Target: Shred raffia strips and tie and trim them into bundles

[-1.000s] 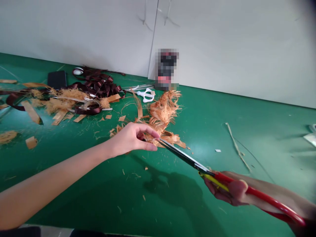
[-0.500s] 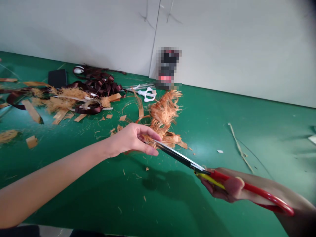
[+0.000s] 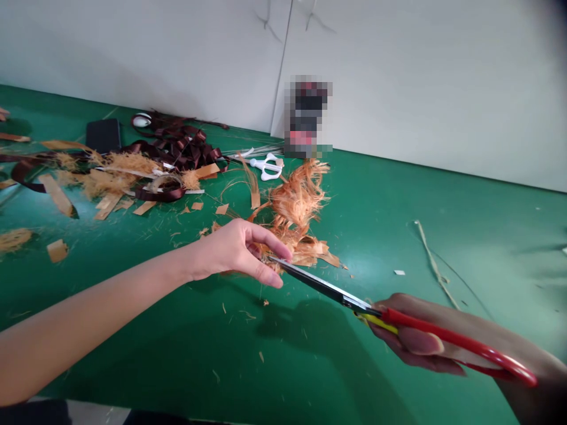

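My left hand is curled, with its thumb and index finger on either side of the tip of a pair of scissors. What its fingers hold, if anything, is hidden among orange strands behind them. The scissors have dark blades, red handles and a yellow part near the pivot; the blades lie nearly together. Around the red handles my right hand is closed. Just beyond my left hand, a heap of frayed orange ribbon fibres rests on the green table.
Brown ribbon, tan fluffy fibres and tan ribbon pieces lie at the left. White-handled scissors sit near the wall beside a pixelated object. A dark flat object is further left, a pale cord at the right.
The scissor tip has moved slightly left, further between my left fingers. My right hand and the handles appear slightly lower and further right as the view shifts a little.
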### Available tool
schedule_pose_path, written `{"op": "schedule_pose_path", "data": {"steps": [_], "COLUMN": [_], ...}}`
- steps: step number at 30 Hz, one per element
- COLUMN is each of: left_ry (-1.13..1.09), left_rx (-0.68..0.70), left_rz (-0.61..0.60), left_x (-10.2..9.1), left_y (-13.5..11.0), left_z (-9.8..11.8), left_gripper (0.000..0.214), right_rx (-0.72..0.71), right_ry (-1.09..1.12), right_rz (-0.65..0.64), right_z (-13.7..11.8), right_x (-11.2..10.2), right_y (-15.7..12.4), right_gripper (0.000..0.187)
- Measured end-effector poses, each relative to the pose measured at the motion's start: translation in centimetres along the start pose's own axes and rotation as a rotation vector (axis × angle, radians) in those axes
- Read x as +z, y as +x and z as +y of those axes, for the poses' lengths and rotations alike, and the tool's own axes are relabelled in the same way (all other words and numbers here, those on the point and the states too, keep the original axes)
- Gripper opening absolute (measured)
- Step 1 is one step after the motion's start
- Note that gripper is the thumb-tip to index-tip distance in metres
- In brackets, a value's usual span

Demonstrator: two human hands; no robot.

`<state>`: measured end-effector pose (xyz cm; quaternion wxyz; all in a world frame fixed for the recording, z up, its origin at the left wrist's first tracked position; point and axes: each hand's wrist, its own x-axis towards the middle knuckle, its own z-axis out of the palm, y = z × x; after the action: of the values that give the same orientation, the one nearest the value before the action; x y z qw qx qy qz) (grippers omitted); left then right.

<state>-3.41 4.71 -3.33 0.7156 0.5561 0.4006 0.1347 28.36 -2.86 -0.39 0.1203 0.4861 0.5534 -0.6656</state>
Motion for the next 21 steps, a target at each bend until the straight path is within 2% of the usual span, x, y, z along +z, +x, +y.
{"op": "schedule_pose_path", "data": {"steps": [4,13,18,21], "left_ry": [0.009,0.005,-0.007,-0.016], "left_rx": [0.013,0.023,0.013,0.012], "left_rz": [0.007,0.000,-0.045,-0.086], "left_x": [0.0,-0.1,-0.3,-0.4], "left_y": [-0.1,0.1,0.2,0.2], "left_z": [-0.1,-0.2,0.1,0.2], "left_gripper": [0.034,0.033,0.032,0.031], "right_rx": [-0.001,0.000,0.026,0.039], "right_ry": [0.058,0.085,0.098,0.146], "right_rz": [0.118,0.150,0.143,0.044], "right_z": [-1.1,-1.7,-1.5,-0.9], "right_x": [0.9,1.4,1.3,0.7], "right_y": [-0.3,-0.4,-0.5,-0.3], "right_gripper": [0.027,0.029,0.025,0.031]}}
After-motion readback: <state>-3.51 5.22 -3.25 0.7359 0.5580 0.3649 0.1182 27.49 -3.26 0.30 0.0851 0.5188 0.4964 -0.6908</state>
